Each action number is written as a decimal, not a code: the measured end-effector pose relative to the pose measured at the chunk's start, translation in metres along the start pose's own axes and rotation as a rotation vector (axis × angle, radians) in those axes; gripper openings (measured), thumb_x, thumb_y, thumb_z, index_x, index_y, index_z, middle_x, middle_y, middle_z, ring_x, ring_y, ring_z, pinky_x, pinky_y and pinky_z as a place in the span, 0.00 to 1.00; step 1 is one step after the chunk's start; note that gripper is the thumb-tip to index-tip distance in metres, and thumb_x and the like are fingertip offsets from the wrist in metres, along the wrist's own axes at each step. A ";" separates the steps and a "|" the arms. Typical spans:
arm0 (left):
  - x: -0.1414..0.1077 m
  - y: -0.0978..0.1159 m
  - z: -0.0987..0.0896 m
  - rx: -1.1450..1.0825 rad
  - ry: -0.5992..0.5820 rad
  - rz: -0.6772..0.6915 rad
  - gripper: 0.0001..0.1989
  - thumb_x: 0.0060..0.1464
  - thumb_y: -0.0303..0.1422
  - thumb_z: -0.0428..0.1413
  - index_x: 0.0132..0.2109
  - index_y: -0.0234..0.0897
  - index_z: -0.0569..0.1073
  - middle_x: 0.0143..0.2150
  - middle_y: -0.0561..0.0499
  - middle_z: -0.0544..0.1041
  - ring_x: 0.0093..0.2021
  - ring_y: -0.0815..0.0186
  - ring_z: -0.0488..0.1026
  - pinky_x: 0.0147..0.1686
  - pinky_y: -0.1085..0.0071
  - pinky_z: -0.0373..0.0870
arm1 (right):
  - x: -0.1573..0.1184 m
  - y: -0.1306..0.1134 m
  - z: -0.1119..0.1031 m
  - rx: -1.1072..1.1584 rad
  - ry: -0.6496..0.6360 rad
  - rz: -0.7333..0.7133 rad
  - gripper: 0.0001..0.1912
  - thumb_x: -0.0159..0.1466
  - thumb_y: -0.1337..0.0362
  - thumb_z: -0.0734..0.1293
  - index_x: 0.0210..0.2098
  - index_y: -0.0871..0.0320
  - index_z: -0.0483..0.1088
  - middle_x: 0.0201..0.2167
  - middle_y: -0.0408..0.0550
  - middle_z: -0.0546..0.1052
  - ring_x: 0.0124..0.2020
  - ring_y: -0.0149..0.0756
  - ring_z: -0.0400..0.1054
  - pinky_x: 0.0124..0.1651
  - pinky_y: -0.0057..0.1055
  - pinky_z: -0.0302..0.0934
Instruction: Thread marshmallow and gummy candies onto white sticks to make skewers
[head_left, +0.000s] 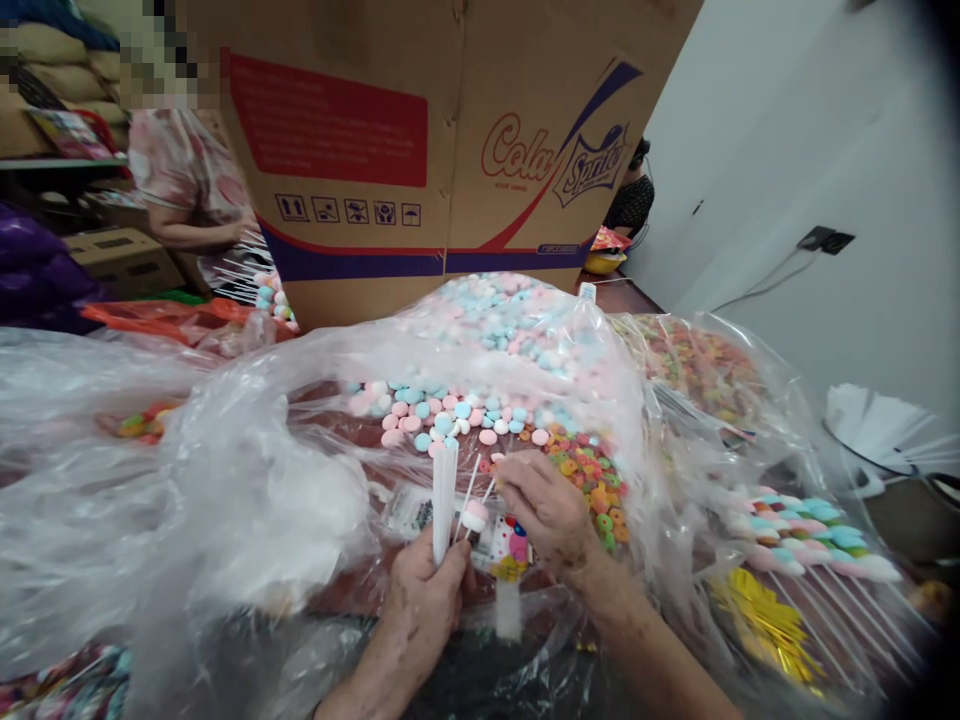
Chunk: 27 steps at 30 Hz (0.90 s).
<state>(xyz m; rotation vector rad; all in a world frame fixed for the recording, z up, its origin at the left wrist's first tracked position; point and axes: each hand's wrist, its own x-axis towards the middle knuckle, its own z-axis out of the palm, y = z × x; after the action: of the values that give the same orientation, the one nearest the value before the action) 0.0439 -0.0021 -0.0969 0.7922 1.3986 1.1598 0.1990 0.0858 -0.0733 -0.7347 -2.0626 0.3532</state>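
My left hand (427, 590) is closed around a bundle of white sticks (444, 500) standing upright. Just right of the bundle, a pink-and-white marshmallow (475, 516) sits on a thin stick by my left fingers. My right hand (546, 505) is pinched together, with a small pink candy at its fingertips; the fingers partly hide it. Ahead of both hands lie loose pink, blue and white candies (442, 410), spilling from a large clear plastic bag (517, 350). Orange, red and green ring gummies (600, 490) lie beside my right hand.
A tall cardboard box (360, 130) stands behind the candy bag. To the right are finished marshmallow skewers (817, 535), gold ties (769, 625) and another bag of gummies (697, 360). Crumpled clear plastic (247, 520) covers the left. A person (187, 180) stands beyond, near more skewers.
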 end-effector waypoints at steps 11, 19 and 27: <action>-0.004 0.013 0.004 -0.047 -0.009 -0.043 0.17 0.42 0.48 0.59 0.27 0.39 0.68 0.12 0.60 0.65 0.08 0.76 0.52 0.09 0.77 0.43 | 0.014 -0.006 -0.009 0.684 0.023 0.801 0.09 0.59 0.60 0.69 0.36 0.58 0.77 0.23 0.42 0.74 0.23 0.29 0.67 0.28 0.27 0.63; 0.006 -0.017 0.002 -0.032 0.012 0.000 0.17 0.45 0.48 0.59 0.29 0.37 0.72 0.15 0.58 0.68 0.08 0.76 0.53 0.08 0.78 0.43 | 0.031 0.000 -0.014 0.742 -0.067 0.945 0.11 0.53 0.59 0.71 0.32 0.60 0.78 0.17 0.39 0.70 0.18 0.25 0.59 0.22 0.24 0.52; 0.002 -0.007 0.001 -0.037 -0.022 -0.026 0.17 0.45 0.47 0.60 0.28 0.37 0.70 0.15 0.58 0.69 0.09 0.76 0.54 0.09 0.77 0.44 | 0.031 -0.004 -0.019 0.435 -0.213 0.807 0.09 0.58 0.62 0.67 0.35 0.58 0.76 0.25 0.42 0.75 0.25 0.30 0.66 0.29 0.27 0.58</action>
<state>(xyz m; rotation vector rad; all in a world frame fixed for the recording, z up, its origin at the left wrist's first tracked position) 0.0452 -0.0016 -0.1040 0.7572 1.3615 1.1505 0.1997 0.1019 -0.0402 -1.2629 -1.6903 1.3289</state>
